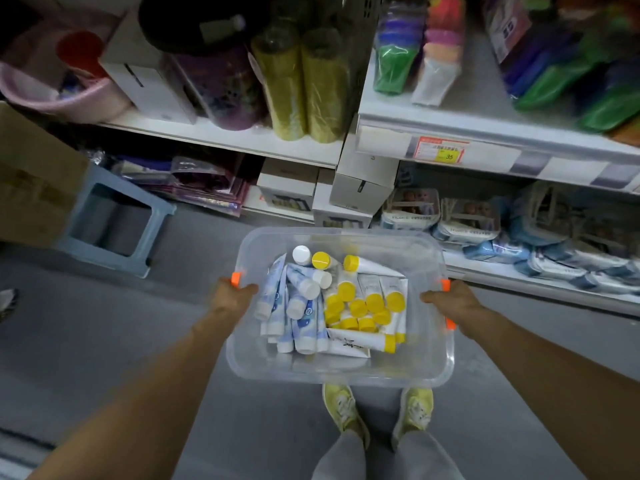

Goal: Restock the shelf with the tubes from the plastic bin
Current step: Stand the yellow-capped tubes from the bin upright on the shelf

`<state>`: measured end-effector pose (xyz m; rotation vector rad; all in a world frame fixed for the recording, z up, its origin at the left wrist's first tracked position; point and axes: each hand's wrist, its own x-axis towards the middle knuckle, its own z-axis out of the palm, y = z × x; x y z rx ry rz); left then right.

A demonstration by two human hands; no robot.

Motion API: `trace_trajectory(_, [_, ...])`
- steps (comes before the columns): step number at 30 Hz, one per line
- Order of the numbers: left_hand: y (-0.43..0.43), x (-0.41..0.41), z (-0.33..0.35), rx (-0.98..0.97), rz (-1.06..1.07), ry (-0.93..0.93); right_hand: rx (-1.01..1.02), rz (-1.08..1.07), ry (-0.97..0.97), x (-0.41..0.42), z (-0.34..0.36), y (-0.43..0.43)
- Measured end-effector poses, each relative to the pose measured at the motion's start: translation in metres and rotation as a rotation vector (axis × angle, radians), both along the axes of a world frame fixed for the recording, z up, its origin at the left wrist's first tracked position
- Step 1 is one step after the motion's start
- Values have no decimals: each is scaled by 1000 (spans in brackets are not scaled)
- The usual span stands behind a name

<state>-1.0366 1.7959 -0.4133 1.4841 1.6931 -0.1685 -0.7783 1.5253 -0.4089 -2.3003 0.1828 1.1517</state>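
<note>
A person stands facing the white metal shelf (pixel 485 131), holding a clear rectangular plastic bin (pixel 341 380) out in front at waist height, above their yellow shoes (pixel 341 407). The left hand (pixel 235 293) grips the bin's left rim by an orange latch (pixel 236 279), thumb over the edge. The right hand (pixel 447 300) grips the right rim the same way. Inside, blue-and-white tubes with white caps (pixel 298 306) lie heaped along the left side and white tubes with yellow caps (pixel 367 306) along the right. A pale blue plastic stool (pixel 114 220) sits on the floor to the left.
</note>
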Motion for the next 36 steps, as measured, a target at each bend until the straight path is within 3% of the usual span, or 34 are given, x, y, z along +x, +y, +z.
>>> trace_trajectory(2, [-11,6,10,269,-173,113,-21,29,-27,-1,-1,0])
trace_trajectory(4, [-26,15,26,539,-352,42,-45,61,-41,-2,4,2])
trace_trajectory(7, [-51,40,36,479,-515,-178,-140,316,-374,-11,16,4])
trace_trajectory(9, [-65,59,33,381,-615,-205,-30,592,-656,-21,25,8])
trace_trajectory(10, [-69,68,31,361,-672,-193,52,707,-699,-25,28,12])
trace_trajectory(12, [-73,85,21,371,-801,-129,138,851,-590,-33,26,22])
trace_trajectory(14, [-70,102,10,406,-939,9,36,901,-434,-35,9,33])
trace_trajectory(19, [-61,139,-10,429,-1211,440,-213,642,-124,-27,-41,44])
trace_trajectory(24, [-64,166,-20,500,-1449,649,-239,562,-33,-19,-76,55])
trace_trajectory(31, [-62,168,-12,500,-1572,666,-254,451,37,-15,-79,61])
trace_trajectory(36, [-61,154,12,426,-1312,548,-226,560,-57,-9,-37,49])
